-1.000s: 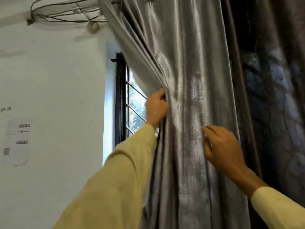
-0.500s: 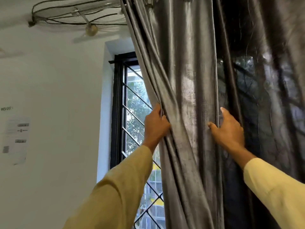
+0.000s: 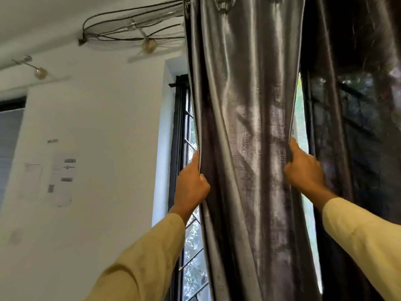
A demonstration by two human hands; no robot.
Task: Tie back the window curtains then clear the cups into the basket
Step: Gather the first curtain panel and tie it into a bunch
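Observation:
A shiny grey curtain [image 3: 249, 127] hangs from a rod at the top and is bunched into a narrow column in front of the window [image 3: 188, 235]. My left hand [image 3: 191, 187] grips the curtain's left edge at mid height. My right hand [image 3: 303, 170] grips its right edge at about the same height. A second, darker curtain [image 3: 358, 105] hangs to the right, behind my right arm. No cups or basket are in view.
A white wall [image 3: 97, 127] with taped paper notices [image 3: 63, 179] fills the left. Black cables [image 3: 130, 29] and small brass hooks run along the ceiling line. The window has a black frame and diagonal grille bars.
Both hands have gathered the grey curtain tighter; my right hand went from pressing the cloth to gripping its right edge. A strip of daylight now shows on the curtain's right side.

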